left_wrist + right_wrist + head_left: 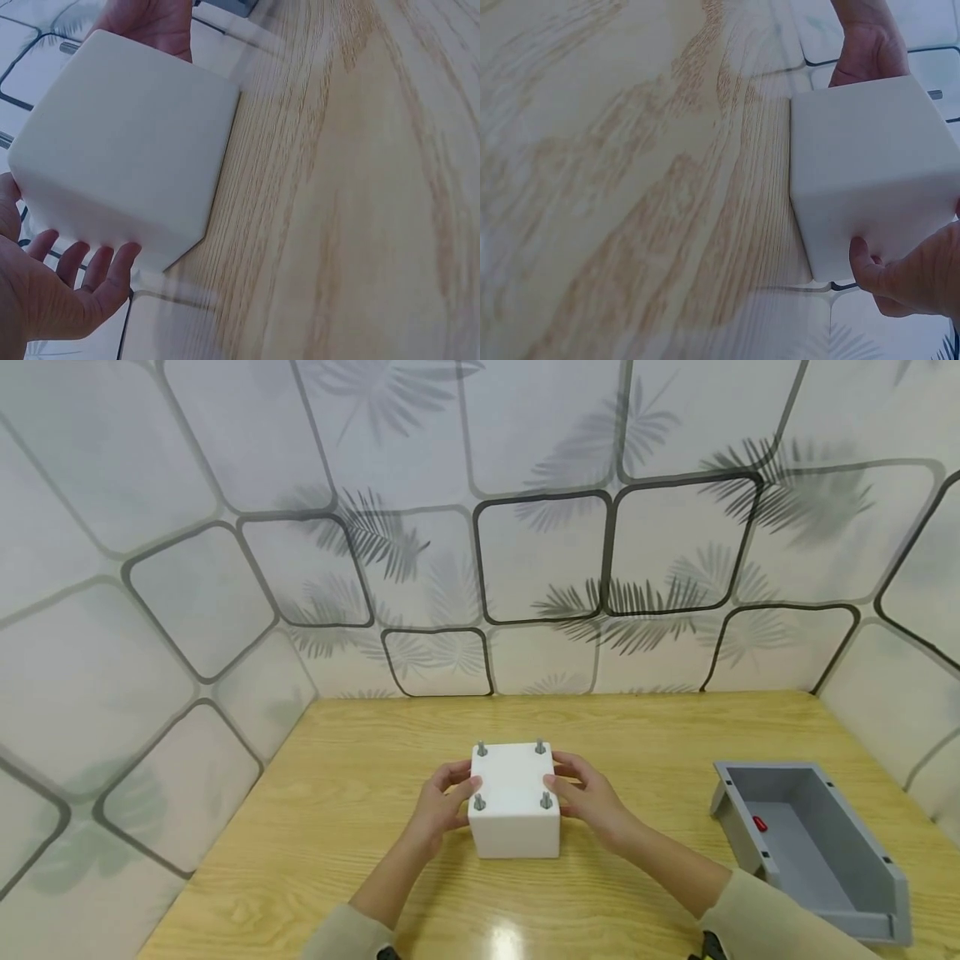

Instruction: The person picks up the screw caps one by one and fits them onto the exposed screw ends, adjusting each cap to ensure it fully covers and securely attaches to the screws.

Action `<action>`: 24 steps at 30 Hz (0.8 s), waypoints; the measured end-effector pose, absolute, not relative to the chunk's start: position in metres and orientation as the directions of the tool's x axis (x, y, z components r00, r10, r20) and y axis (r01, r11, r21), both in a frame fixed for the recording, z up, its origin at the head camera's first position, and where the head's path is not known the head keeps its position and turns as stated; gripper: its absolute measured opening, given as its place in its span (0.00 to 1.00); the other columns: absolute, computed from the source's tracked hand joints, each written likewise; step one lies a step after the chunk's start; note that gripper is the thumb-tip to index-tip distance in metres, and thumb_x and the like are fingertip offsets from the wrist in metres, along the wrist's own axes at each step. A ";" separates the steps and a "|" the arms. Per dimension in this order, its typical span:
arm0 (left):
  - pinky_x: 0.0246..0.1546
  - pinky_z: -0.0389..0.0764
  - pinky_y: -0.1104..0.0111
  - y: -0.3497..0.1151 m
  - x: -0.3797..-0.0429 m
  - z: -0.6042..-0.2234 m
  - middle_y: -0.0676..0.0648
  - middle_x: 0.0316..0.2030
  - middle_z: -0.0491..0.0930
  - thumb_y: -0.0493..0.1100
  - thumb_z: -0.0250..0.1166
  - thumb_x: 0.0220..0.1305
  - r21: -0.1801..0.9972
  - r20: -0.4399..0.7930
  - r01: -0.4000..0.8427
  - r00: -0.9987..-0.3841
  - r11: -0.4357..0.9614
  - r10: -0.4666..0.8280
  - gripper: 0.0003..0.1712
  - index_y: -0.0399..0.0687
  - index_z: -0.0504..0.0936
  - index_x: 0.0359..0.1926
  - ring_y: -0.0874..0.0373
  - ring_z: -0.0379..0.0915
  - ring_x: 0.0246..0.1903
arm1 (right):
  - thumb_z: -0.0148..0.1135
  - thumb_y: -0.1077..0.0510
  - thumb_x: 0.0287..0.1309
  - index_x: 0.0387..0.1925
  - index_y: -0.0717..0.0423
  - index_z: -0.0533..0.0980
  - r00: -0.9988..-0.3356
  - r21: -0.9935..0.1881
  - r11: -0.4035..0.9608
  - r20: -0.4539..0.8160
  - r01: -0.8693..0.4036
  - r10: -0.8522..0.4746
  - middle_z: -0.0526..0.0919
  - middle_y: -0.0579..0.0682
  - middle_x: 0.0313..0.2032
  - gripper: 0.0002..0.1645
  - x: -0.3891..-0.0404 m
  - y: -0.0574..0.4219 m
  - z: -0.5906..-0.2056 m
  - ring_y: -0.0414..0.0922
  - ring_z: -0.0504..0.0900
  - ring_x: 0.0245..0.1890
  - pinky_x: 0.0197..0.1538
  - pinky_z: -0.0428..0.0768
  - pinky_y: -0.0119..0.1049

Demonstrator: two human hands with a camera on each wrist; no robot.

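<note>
A white block (513,782) with rounded edges stands on the wooden table in front of me. Upright metal bolts (480,803), several in all, poke up at the corners of its top. My left hand (438,806) grips the block's left side, thumb near the top edge and fingers spread along the side wall. From the right, my right hand (596,803) holds the opposite side in much the same way. The left wrist view shows the left fingertips (105,259) against the block's smooth face. Its underside is hidden.
A grey open bin (813,860) sits at the table's right, with a small red piece (760,823) inside. The wood-grain table (360,752) ends at a patterned fabric wall (540,560) behind and on both sides.
</note>
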State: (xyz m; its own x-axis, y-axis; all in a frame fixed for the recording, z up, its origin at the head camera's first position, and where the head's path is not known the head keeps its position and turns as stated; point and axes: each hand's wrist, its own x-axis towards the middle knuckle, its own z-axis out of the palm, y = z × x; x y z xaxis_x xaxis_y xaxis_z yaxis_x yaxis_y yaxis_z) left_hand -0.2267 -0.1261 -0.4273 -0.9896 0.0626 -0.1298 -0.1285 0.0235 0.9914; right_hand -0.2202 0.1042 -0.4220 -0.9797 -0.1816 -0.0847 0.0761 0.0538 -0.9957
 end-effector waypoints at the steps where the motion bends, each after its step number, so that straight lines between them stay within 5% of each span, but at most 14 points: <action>1: 0.38 0.85 0.58 -0.126 -0.227 -0.428 0.38 0.55 0.69 0.43 0.61 0.61 0.991 -0.132 -0.131 -0.989 0.023 0.062 0.27 0.38 0.70 0.60 0.52 0.74 0.46 | 0.56 0.55 0.64 0.68 0.58 0.59 -0.980 -0.996 0.055 -0.084 0.075 -0.182 0.65 0.65 0.62 0.33 -0.219 0.105 -0.422 0.58 0.70 0.58 0.50 0.82 0.46; 24: 0.40 0.84 0.56 -0.110 -0.222 -0.428 0.36 0.57 0.67 0.44 0.60 0.63 0.994 -0.113 -0.113 -0.989 0.012 0.097 0.28 0.36 0.67 0.61 0.50 0.73 0.47 | 0.54 0.55 0.65 0.68 0.59 0.58 -0.982 -0.994 0.070 -0.094 0.083 -0.164 0.64 0.66 0.62 0.33 -0.211 0.118 -0.420 0.57 0.71 0.58 0.49 0.82 0.45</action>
